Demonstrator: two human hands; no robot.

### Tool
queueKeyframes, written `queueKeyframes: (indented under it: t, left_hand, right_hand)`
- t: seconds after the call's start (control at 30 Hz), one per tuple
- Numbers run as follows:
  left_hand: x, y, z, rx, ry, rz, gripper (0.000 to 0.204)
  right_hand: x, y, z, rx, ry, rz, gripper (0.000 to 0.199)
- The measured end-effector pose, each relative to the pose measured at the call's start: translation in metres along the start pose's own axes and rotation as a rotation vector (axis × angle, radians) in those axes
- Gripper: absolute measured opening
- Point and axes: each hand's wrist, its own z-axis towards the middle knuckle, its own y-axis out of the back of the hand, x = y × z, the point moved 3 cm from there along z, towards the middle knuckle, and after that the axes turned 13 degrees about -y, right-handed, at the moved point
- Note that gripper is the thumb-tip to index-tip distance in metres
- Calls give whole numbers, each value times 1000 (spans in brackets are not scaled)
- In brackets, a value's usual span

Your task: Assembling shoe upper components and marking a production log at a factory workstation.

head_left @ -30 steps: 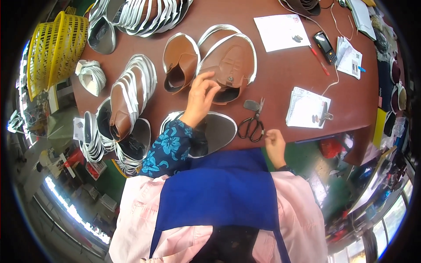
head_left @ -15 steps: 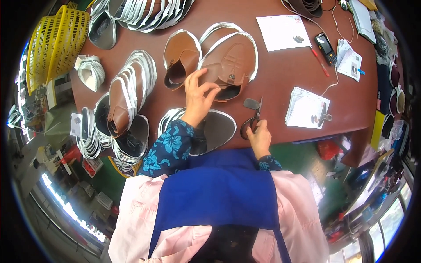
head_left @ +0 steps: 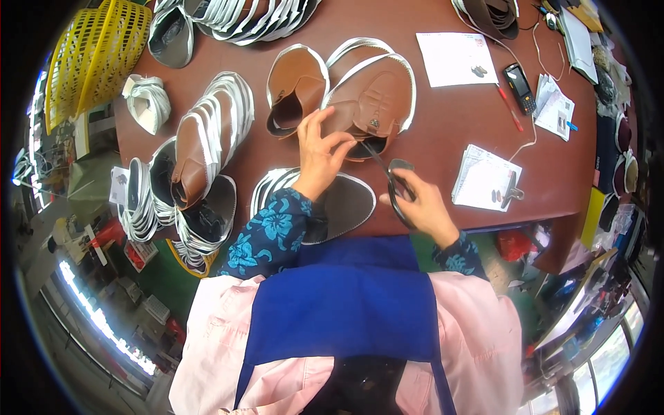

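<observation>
A brown leather shoe upper [head_left: 378, 97] with a white edge lies in front of me, its dark collar opening toward me. My left hand [head_left: 319, 153] is closed in a pinch at the collar's edge; whether a fine thread is between the fingertips cannot be made out. In my right hand [head_left: 423, 204] are black-handled scissors [head_left: 394, 187], their blades pointing up and left to the collar beside my left fingertips. A second brown upper [head_left: 299, 76] lies just left of it. Below my left wrist rests a stack of dark-lined uppers [head_left: 346, 207], partly covered by my sleeve.
Stacked brown uppers [head_left: 200, 149] and a white roll [head_left: 149, 104] stand at the left, near yellow baskets [head_left: 104, 59]. To the right lie a printed sheet [head_left: 456, 59], a red pen [head_left: 510, 107], a handheld scanner [head_left: 520, 88] and clipped papers [head_left: 482, 176]. The table's front edge is close to me.
My right hand has raised the scissors up and left, bringing the blades to the collar near my left fingertips. My left hand keeps its pinch. The whole view has shifted slightly.
</observation>
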Motion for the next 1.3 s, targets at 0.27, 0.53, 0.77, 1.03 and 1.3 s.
queueKeyframes:
  t: [0.27,0.53,0.77,1.03,1.3]
  left_hand:
    - [-1,2,-4,-2,16,29,16]
    - [-2,3,-1,-11,17,5,15]
    - [-4,4,0,3,-6,30,15]
    - [-7,4,3,-3,-3,26,16]
    - [-7,3,-1,14,-2,16,15]
  right_hand:
    - [26,24,25,-5,79,-219,48]
    - [23,28,20,81,22,-283,54]
    - [25,28,28,103,-38,-248,57]
    - [30,31,24,104,5,-278,57]
    - [18,23,28,57,3,-273,58]
